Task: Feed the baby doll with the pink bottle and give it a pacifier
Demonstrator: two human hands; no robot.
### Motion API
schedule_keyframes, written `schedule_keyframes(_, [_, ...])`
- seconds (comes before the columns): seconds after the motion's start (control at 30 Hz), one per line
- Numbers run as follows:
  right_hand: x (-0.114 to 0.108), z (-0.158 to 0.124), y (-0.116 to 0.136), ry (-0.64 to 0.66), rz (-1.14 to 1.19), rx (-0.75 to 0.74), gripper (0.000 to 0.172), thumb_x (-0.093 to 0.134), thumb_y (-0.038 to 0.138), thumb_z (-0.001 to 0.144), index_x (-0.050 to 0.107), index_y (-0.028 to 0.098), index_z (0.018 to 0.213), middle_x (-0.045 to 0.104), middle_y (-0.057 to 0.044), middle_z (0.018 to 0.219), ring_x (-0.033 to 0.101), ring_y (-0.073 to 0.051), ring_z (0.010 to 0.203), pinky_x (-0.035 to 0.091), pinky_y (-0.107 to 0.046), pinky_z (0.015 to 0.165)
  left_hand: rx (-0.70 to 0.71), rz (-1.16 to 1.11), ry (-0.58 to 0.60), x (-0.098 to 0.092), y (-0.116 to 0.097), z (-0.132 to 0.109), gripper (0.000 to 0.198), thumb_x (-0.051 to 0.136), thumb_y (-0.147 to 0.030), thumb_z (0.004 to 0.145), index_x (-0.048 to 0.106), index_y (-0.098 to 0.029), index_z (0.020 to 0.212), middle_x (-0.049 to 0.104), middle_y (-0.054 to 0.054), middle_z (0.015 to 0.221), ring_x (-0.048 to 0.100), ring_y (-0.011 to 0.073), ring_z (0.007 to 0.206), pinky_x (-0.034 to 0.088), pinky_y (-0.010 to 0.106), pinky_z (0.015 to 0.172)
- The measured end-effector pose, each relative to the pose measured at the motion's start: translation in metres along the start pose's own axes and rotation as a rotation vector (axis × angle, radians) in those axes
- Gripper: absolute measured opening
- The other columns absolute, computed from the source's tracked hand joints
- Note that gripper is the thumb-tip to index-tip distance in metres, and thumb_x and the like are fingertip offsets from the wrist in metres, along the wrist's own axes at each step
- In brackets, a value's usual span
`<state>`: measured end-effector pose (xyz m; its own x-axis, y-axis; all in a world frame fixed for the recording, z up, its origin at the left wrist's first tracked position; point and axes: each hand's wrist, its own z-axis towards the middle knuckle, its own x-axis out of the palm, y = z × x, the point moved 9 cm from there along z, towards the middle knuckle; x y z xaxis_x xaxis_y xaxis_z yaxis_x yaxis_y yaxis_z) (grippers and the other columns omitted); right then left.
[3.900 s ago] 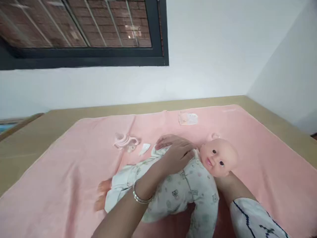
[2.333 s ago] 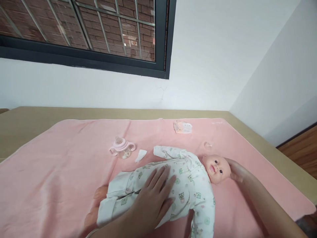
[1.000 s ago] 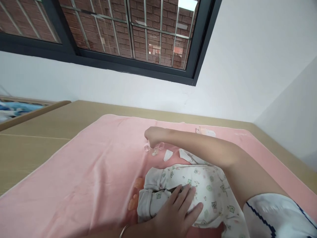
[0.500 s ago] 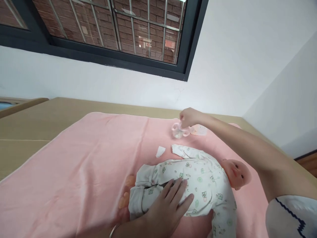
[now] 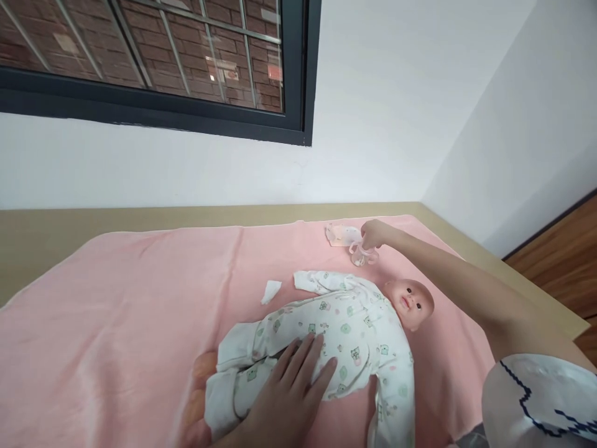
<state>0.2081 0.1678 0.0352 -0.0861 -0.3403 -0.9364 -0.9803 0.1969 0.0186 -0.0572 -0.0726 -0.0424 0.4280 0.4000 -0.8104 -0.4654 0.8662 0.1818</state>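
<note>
A baby doll [image 5: 347,330] in a white printed sleepsuit lies on its back, head to the right. My left hand [image 5: 291,379] rests flat on its belly and upper leg, fingers spread. Beyond the doll's head, my right hand [image 5: 374,234] grips the top of a small clear baby bottle [image 5: 361,255] with pink side handles. My fingers hide its upper end. Left of the bottle is a soft printed packet [image 5: 342,235]. A folded white tissue [image 5: 271,292] lies near the doll's sleeve.
A pink blanket [image 5: 140,298] covers most of the wooden surface [image 5: 186,214], with a few creases on the left. White wall [image 5: 373,112] and a dark-framed window [image 5: 298,74] stand behind. Wood panelling [image 5: 555,249] shows at the right.
My right hand has carried the bottle rightward, from the packet's left side to its right. My left hand stays on the doll. The view has turned to the right.
</note>
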Motion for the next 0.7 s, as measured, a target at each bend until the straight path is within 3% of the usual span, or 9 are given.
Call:
schedule_keyframes(0.13, [-0.030, -0.018, -0.021, -0.118, 0.146, 0.017, 0.045, 0.074, 0.024, 0.073, 0.062, 0.013, 0.114, 0.070, -0.011, 0.103, 0.067, -0.016, 0.066, 0.049, -0.025, 0.056, -0.003, -0.012, -0.030, -0.003, 0.000, 0.002, 0.040, 0.052, -0.027, 0.093, 0.057, -0.020, 0.132, 0.061, 0.018, 0.133, 0.052, 0.0352, 0.130, 0.028, 0.051, 0.113])
schedule_keyframes(0.2, [-0.049, -0.025, -0.046, -0.248, 0.251, 0.072, 0.053, 0.072, 0.032, 0.077, 0.055, 0.015, 0.124, 0.070, -0.010, 0.105, 0.066, -0.014, 0.063, 0.047, -0.024, 0.056, -0.002, -0.007, -0.037, -0.004, 0.000, 0.003, 0.040, 0.051, -0.026, 0.093, 0.057, -0.020, 0.132, 0.060, 0.019, 0.133, 0.051, 0.0355, 0.130, 0.029, 0.051, 0.113])
schedule_keyframes(0.27, [-0.054, -0.026, -0.076, -0.329, 0.285, 0.156, 0.058, 0.068, 0.038, 0.080, 0.048, 0.015, 0.129, 0.069, -0.010, 0.105, 0.064, -0.013, 0.059, 0.046, -0.026, 0.055, 0.001, -0.004, -0.029, -0.003, 0.000, 0.003, 0.041, 0.052, -0.027, 0.092, 0.056, -0.020, 0.133, 0.060, 0.018, 0.134, 0.051, 0.0354, 0.130, 0.029, 0.051, 0.113])
schedule_keyframes(0.33, [-0.035, -0.018, -0.103, -0.294, 0.258, 0.212, 0.058, 0.065, 0.042, 0.081, 0.046, 0.013, 0.129, 0.069, -0.012, 0.103, 0.062, -0.014, 0.056, 0.045, -0.027, 0.053, -0.001, -0.003, -0.026, -0.002, 0.000, 0.002, 0.042, 0.053, -0.027, 0.092, 0.056, -0.020, 0.133, 0.059, 0.018, 0.135, 0.051, 0.0352, 0.130, 0.030, 0.051, 0.113])
schedule_keyframes(0.43, [0.020, 0.002, -0.113, -0.161, 0.138, 0.087, 0.046, 0.063, 0.037, 0.082, 0.054, 0.014, 0.120, 0.069, -0.013, 0.101, 0.063, -0.017, 0.062, 0.044, -0.028, 0.055, -0.008, -0.005, -0.031, -0.001, 0.001, 0.002, 0.042, 0.052, -0.025, 0.091, 0.056, -0.020, 0.133, 0.059, 0.018, 0.136, 0.051, 0.0352, 0.130, 0.030, 0.051, 0.112])
schedule_keyframes(0.5, [0.055, 0.011, -0.112, -0.136, 0.116, 0.014, 0.032, 0.064, 0.031, 0.082, 0.060, 0.015, 0.109, 0.069, -0.012, 0.102, 0.066, -0.022, 0.085, 0.046, -0.027, 0.066, -0.007, -0.012, -0.040, -0.001, 0.001, 0.001, 0.041, 0.050, -0.025, 0.092, 0.056, -0.020, 0.132, 0.058, 0.019, 0.136, 0.051, 0.0351, 0.130, 0.030, 0.051, 0.112])
schedule_keyframes(0.53, [0.071, 0.013, -0.109, -0.118, 0.110, -0.031, 0.033, 0.066, 0.034, 0.082, 0.062, 0.016, 0.109, 0.068, -0.012, 0.104, 0.066, -0.023, 0.093, 0.047, -0.028, 0.072, -0.005, -0.016, -0.044, -0.001, 0.000, 0.001, 0.041, 0.050, -0.025, 0.092, 0.057, -0.020, 0.132, 0.058, 0.019, 0.136, 0.051, 0.0351, 0.130, 0.030, 0.051, 0.113])
schedule_keyframes(0.63, [0.097, 0.011, -0.105, -0.104, 0.155, -0.091, 0.062, 0.066, 0.051, 0.082, 0.052, 0.020, 0.134, 0.057, -0.015, 0.128, 0.062, -0.025, 0.106, 0.048, -0.033, 0.088, -0.008, -0.023, -0.048, -0.001, 0.001, -0.001, 0.041, 0.051, -0.025, 0.092, 0.057, -0.021, 0.132, 0.058, 0.018, 0.137, 0.050, 0.0355, 0.131, 0.029, 0.051, 0.113])
schedule_keyframes(0.7, [0.093, 0.004, -0.112, -0.164, 0.251, -0.067, 0.073, 0.056, 0.056, 0.086, 0.035, 0.023, 0.148, 0.041, -0.017, 0.144, 0.060, -0.026, 0.108, 0.047, -0.038, 0.094, -0.008, -0.026, -0.039, 0.000, 0.001, -0.001, 0.042, 0.050, -0.024, 0.092, 0.057, -0.021, 0.133, 0.057, 0.018, 0.138, 0.050, 0.0359, 0.132, 0.029, 0.052, 0.114])
